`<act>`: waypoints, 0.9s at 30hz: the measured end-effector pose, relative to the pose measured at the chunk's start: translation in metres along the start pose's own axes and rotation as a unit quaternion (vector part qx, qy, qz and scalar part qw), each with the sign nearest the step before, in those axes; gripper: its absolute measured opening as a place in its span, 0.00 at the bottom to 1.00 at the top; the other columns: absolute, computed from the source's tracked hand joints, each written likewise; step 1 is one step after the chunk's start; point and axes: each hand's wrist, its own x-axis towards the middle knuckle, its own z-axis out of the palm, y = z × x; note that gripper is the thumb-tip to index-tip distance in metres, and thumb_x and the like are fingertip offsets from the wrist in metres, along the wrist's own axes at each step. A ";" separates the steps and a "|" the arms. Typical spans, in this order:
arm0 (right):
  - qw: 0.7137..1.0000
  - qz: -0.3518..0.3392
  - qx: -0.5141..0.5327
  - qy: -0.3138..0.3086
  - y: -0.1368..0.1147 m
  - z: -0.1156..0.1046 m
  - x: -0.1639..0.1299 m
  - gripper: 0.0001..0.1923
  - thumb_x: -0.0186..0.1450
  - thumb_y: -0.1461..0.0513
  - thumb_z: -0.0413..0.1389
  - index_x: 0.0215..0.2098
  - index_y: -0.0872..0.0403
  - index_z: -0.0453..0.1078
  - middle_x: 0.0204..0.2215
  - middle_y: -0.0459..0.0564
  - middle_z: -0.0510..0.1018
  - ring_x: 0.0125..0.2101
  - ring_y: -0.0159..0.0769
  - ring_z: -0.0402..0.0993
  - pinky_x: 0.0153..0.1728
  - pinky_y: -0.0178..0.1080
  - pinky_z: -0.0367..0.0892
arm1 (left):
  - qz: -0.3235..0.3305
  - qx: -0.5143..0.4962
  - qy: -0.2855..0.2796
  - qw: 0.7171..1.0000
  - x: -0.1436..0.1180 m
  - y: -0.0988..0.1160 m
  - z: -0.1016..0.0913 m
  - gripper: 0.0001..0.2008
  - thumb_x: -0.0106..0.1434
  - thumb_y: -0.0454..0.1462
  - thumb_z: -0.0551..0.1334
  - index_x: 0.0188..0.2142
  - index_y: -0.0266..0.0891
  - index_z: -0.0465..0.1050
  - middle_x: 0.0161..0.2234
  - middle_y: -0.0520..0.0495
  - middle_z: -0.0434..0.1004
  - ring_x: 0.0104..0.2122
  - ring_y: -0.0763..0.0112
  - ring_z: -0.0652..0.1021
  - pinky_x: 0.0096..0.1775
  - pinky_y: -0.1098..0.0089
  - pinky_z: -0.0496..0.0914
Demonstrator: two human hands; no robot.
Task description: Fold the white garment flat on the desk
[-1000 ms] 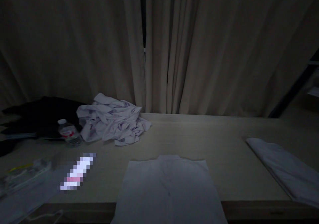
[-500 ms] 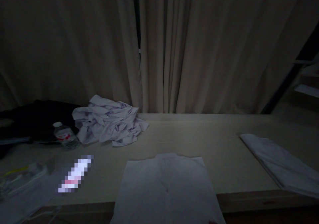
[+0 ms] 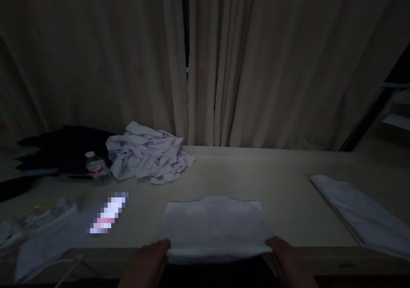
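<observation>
A white garment [image 3: 214, 226] lies flat on the beige table [image 3: 288, 194], folded into a short rectangle whose near fold sits at the table's front edge. My left hand [image 3: 149, 260] holds the fold at its lower left corner. My right hand [image 3: 286, 260] holds it at the lower right corner. Both hands show only partly at the bottom of the dim picture.
A crumpled white cloth pile [image 3: 149, 157] lies at the back left, beside a water bottle [image 3: 98, 168] and dark clothing [image 3: 60, 149]. Clear plastic bags [image 3: 41, 228] lie at the front left. A folded white garment [image 3: 365, 213] rests at the right. Curtains [image 3: 224, 61] hang behind.
Both hands have come into view and brought the garment's hanging lower part up onto the table, making it a shorter folded rectangle. The camera has shifted slightly.
</observation>
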 end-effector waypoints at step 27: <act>0.998 -0.008 0.050 -0.024 0.024 -0.021 0.209 0.18 0.61 0.57 0.50 0.48 0.54 0.66 0.48 0.56 0.73 0.47 0.39 0.70 0.52 0.42 0.63 | 0.085 -0.020 0.018 0.996 0.191 0.018 0.023 0.16 0.63 0.39 0.49 0.46 0.41 0.70 0.46 0.44 0.77 0.47 0.66 0.75 0.51 0.64 0.68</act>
